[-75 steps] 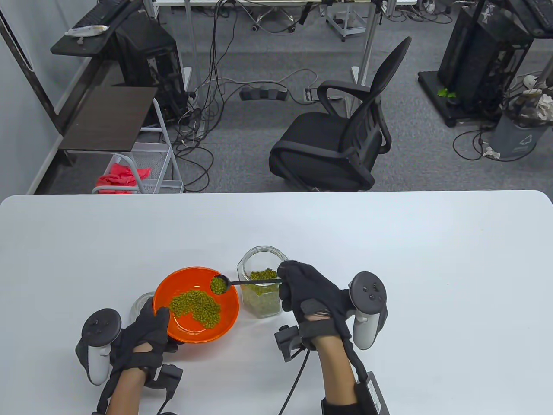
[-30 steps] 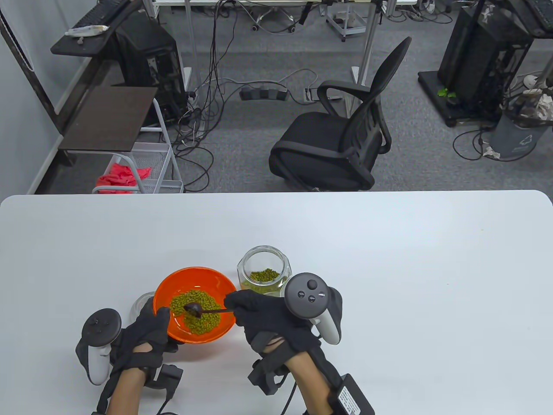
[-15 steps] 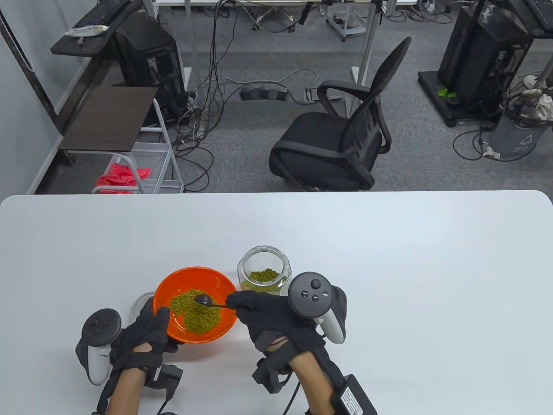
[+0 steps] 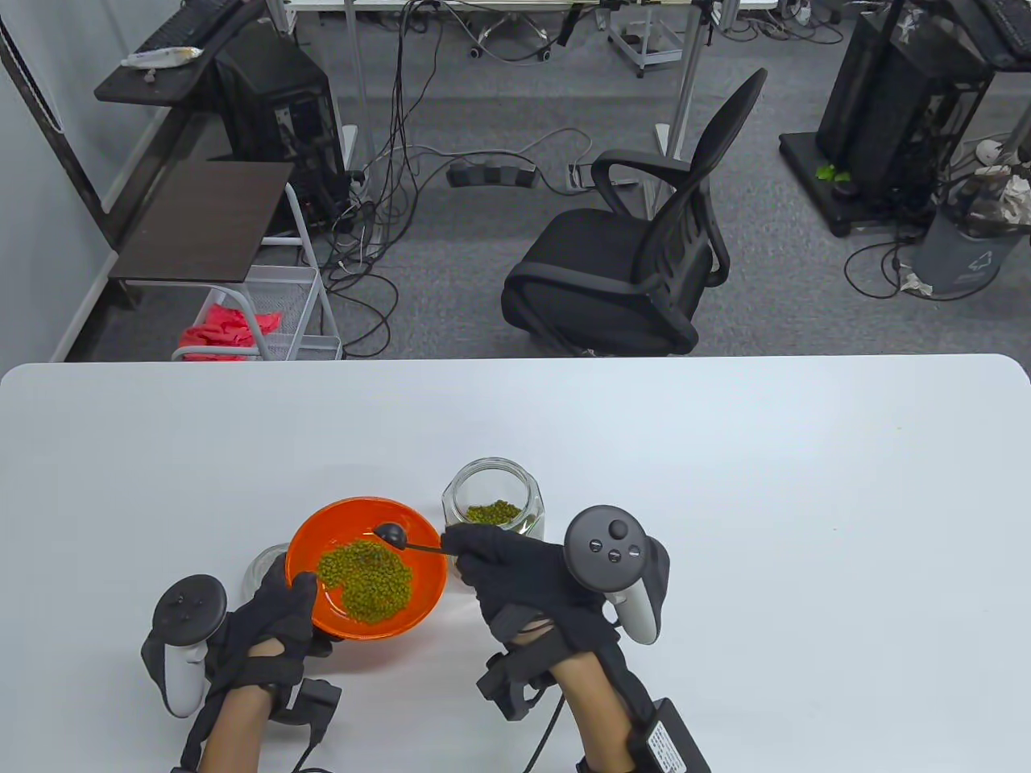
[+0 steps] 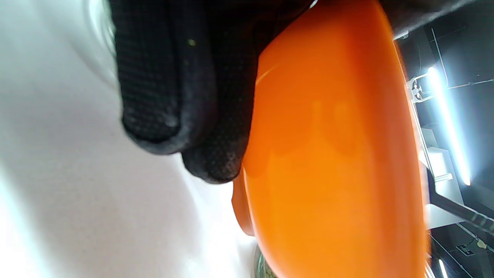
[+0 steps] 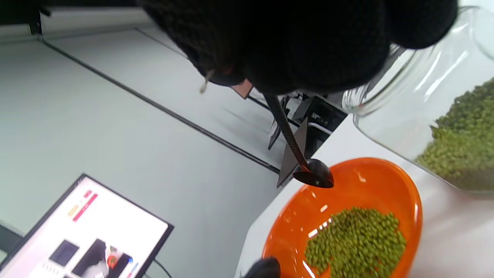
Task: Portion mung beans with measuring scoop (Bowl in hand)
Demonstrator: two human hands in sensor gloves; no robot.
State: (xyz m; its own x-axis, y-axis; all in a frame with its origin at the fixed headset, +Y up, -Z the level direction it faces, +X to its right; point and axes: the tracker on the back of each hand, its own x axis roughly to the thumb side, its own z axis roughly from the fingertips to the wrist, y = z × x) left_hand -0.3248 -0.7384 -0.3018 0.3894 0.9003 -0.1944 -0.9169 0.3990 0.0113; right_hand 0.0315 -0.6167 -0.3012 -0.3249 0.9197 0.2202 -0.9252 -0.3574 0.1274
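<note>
- White table point(image 4: 725, 483) spreads beyond my hands.
- Orange bowl point(image 4: 419, 592), gripped by my left hand point(image 4: 270, 616), holds a good portion of mung beans point(image 4: 366, 576).
- Glass jar point(image 4: 493, 491) past my right hand point(image 4: 523, 572) has more left.
- Measuring scoop point(image 4: 392, 533), pinched there, hangs emptied over the bowl.

scoop point(image 6: 313, 174) over orange bowl point(image 6: 409, 193), mung beans point(image 6: 355, 239)
</note>
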